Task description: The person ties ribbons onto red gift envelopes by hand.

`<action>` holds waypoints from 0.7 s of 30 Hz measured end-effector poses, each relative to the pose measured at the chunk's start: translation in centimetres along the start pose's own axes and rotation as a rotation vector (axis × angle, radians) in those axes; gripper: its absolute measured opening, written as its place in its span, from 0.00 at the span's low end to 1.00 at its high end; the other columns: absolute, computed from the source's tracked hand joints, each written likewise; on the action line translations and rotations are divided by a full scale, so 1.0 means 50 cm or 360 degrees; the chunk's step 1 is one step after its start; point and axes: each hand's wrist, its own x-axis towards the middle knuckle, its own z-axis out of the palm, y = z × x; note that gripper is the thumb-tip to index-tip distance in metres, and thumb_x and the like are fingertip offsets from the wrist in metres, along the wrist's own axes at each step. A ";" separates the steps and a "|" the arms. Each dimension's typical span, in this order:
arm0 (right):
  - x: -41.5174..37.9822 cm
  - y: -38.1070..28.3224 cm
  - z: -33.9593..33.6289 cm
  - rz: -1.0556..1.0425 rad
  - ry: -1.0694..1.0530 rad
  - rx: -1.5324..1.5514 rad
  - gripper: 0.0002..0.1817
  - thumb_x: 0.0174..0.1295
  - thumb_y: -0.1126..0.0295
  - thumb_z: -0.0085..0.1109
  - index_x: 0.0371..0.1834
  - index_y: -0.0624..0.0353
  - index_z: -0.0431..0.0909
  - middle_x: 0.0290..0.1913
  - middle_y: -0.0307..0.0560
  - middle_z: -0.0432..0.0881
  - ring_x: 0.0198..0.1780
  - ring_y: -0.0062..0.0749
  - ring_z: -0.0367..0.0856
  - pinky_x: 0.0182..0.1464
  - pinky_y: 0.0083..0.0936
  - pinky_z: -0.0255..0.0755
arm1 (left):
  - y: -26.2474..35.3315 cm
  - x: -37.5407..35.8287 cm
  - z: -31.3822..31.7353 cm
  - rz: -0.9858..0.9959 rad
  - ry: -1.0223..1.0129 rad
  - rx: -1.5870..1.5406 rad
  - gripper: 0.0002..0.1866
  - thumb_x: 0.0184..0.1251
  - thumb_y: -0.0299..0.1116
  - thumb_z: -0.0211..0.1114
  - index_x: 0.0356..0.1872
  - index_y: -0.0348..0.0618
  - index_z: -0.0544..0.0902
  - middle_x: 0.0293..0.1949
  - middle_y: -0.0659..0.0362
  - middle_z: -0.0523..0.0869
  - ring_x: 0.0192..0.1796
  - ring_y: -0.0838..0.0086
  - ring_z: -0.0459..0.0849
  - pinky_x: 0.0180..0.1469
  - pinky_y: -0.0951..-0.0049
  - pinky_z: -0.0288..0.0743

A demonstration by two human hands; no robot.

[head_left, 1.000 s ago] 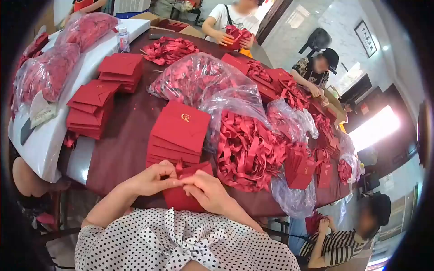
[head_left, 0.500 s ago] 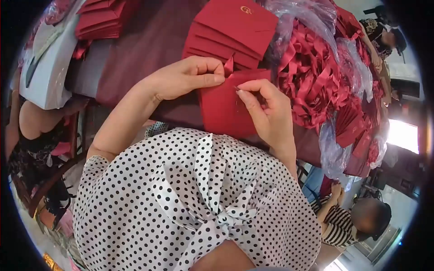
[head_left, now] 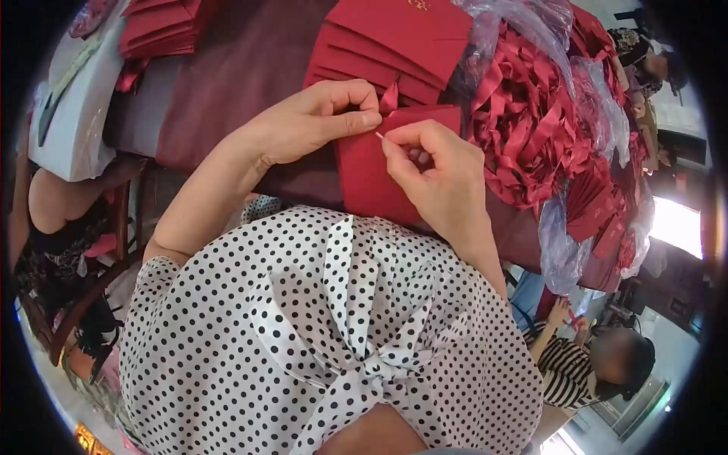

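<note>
A red paper envelope [head_left: 371, 178] lies in front of me at the table edge, under both hands. My left hand [head_left: 330, 114] is closed in a pinch at its upper edge, on a red satin ribbon [head_left: 389, 98] whose tip sticks up beyond the fingertips. Close beside it, my right hand [head_left: 440, 159] is over the envelope, thumb and forefinger pinched on a thin strip with a pale end [head_left: 379, 135]. The strip's end points toward the left fingertips. Just beyond the hands is a fanned stack of red envelopes [head_left: 394, 38] with a gold emblem on top.
A large heap of red ribbons [head_left: 523, 121] in clear plastic [head_left: 561, 250] lies to the right, with more red envelopes [head_left: 590, 201] near it. At the far left are another envelope stack [head_left: 163, 30] and a white box [head_left: 76, 114]. A person in stripes [head_left: 569, 364] sits at right.
My right hand has moved left and slightly up, bringing the thin strip close to my left fingertips. My left hand keeps its pinch. The view has shifted slightly.
</note>
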 end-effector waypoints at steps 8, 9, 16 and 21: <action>0.008 -0.004 -0.002 -0.0216 -0.0074 -0.0208 0.07 0.49 0.78 0.63 0.28 0.61 0.73 0.25 0.48 0.78 0.29 0.43 0.79 0.33 0.35 0.72 | -0.003 -0.003 0.022 0.0237 0.0209 0.0455 0.08 0.69 0.30 0.58 0.32 0.39 0.70 0.35 0.65 0.69 0.39 0.80 0.65 0.45 0.81 0.61; 0.010 -0.006 -0.004 -0.0215 -0.0071 -0.0210 0.07 0.49 0.78 0.63 0.28 0.61 0.73 0.25 0.48 0.78 0.29 0.43 0.79 0.33 0.35 0.72 | -0.009 -0.003 0.029 0.0426 0.0308 0.0782 0.08 0.69 0.29 0.59 0.32 0.38 0.70 0.35 0.63 0.69 0.40 0.77 0.66 0.46 0.79 0.61; 0.009 -0.004 0.004 -0.0400 -0.0425 -0.0712 0.04 0.52 0.74 0.57 0.27 0.62 0.73 0.29 0.50 0.74 0.35 0.43 0.78 0.38 0.35 0.73 | 0.013 -0.009 0.062 0.0733 0.0604 0.1335 0.06 0.59 0.20 0.59 0.32 0.36 0.70 0.35 0.47 0.69 0.40 0.52 0.68 0.43 0.60 0.62; 0.002 0.021 0.015 -0.0314 0.0039 0.0033 0.05 0.52 0.77 0.63 0.31 0.60 0.77 0.27 0.46 0.79 0.28 0.35 0.80 0.33 0.28 0.73 | 0.049 -0.016 0.042 0.0523 0.0549 0.1128 0.06 0.63 0.26 0.61 0.31 0.37 0.72 0.32 0.52 0.72 0.39 0.58 0.70 0.44 0.65 0.64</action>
